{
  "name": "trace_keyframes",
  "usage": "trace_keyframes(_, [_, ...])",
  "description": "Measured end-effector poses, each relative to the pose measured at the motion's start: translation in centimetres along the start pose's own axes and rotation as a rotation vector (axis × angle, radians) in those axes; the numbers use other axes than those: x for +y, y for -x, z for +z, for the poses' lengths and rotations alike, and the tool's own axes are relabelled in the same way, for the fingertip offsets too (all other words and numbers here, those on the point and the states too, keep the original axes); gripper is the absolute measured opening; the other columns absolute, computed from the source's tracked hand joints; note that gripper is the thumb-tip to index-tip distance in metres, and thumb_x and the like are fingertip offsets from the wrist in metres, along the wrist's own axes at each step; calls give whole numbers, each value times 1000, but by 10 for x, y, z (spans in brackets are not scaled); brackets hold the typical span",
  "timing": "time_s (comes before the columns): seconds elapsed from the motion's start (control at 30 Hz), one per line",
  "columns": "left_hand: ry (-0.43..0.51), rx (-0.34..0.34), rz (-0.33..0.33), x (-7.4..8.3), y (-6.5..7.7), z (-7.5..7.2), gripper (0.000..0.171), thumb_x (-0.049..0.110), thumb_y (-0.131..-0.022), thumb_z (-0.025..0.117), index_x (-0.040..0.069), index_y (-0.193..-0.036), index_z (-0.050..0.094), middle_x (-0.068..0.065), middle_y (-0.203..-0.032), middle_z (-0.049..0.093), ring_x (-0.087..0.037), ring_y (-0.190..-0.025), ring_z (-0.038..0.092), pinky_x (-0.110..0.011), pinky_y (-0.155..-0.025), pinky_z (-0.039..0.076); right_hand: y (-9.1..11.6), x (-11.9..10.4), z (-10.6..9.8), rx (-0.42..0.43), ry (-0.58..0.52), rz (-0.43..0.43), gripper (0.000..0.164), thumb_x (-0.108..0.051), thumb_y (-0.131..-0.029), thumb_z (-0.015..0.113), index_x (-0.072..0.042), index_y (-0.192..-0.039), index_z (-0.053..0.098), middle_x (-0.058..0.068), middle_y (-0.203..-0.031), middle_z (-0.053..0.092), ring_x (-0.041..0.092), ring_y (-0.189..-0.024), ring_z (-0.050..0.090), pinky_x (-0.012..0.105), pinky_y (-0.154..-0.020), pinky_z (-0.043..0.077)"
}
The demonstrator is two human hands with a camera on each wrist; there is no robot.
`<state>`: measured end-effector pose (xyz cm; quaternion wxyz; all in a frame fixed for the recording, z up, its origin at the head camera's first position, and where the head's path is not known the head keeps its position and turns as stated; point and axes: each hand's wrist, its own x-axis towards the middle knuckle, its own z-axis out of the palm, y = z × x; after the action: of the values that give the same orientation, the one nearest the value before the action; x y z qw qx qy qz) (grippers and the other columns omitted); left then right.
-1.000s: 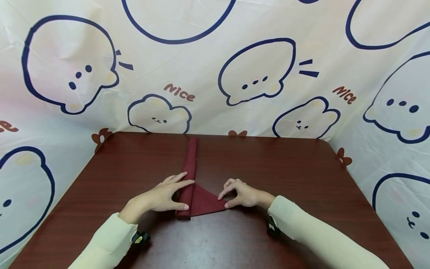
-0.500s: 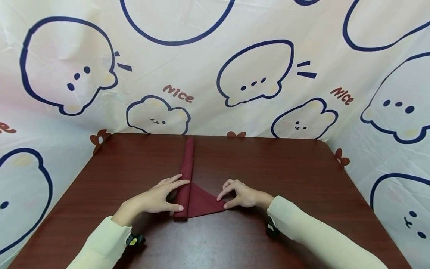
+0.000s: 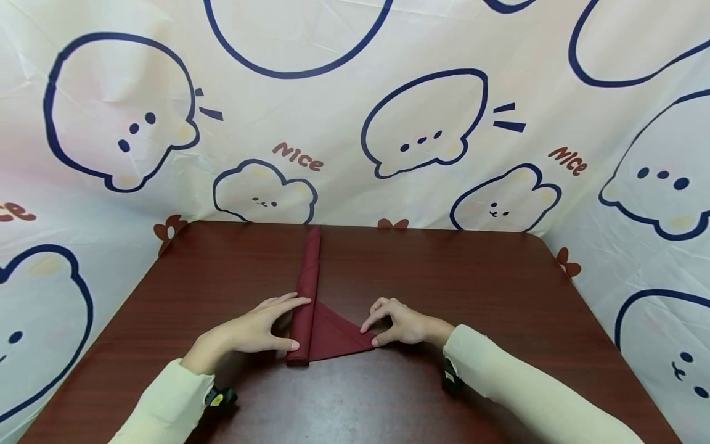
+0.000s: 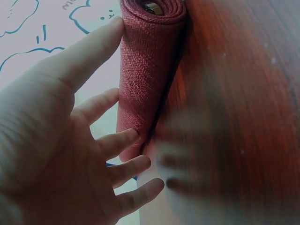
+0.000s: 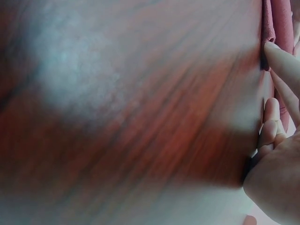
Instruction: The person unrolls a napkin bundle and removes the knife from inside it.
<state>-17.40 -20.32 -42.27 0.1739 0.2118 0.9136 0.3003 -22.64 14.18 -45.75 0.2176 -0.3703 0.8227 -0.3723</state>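
Red cloth (image 3: 338,338): between the two hands, its roll (image 3: 306,314) at the left, its flap reaching right.
Left hand (image 3: 249,328): fingers spread, touching the roll.
Right hand (image 3: 403,324): well apart from the left, thumb and forefinger pinching the flap's tip.
Left wrist view alone: coiled layers near the left thumb, a shiny piece (image 4: 153,8) inside.

Rolled red cloth (image 3: 309,317) on brown table (image 3: 455,280)
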Motion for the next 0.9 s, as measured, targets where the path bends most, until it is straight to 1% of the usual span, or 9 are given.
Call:
trace_keyframes(0.27, [-1,5,0,3,-1,1,85,41,-84,81,23,-155,39,-21,-164,27,-48,-149,24,-73,-109,33,0,3,2,1,1,-7,26,-14,-83,82,-14,-109,79,5,-114,58,11,-110,45,34,-100,37])
trace_keyframes(0.33, [-8,20,0,4,-2,1,86,41,-83,81,23,-155,39,-21,-164,28,-48,-149,24,-72,-109,34,0,3,1,1,-5,-5,26,-13,-83,82,-13,-109,79,4,-114,58,11,-110,45,33,-99,37])
trace_keyframes(0.47, [-27,75,10,5,-2,2,85,39,-83,82,21,-154,40,-23,-162,30,-48,-148,27,-70,-109,36,-1,2,1,1,-7,-9,26,-12,-83,82,-13,-109,79,4,-113,58,11,-109,45,33,-99,37])
trace_keyframes(0.63, [-41,141,34,9,-5,2,79,37,-86,80,19,-153,43,-22,-161,33,-47,-147,29,-69,-110,36,-1,1,1,-1,-5,-5,27,-13,-83,82,-14,-109,79,4,-115,58,11,-110,45,36,-100,36])
trace_keyframes(0.77, [-63,160,64,16,-9,4,74,39,-88,77,17,-151,45,-22,-160,35,-47,-147,31,-69,-109,37,0,1,0,3,-7,-7,26,-14,-83,82,-14,-109,79,4,-114,58,12,-110,45,37,-100,36])
trace_keyframes(0.9, [-103,166,98,24,-15,9,70,40,-90,75,16,-150,48,-19,-160,37,-44,-147,32,-68,-110,37,1,1,0,3,0,-14,25,-14,-83,82,-14,-109,79,4,-114,58,11,-109,46,36,-99,37])
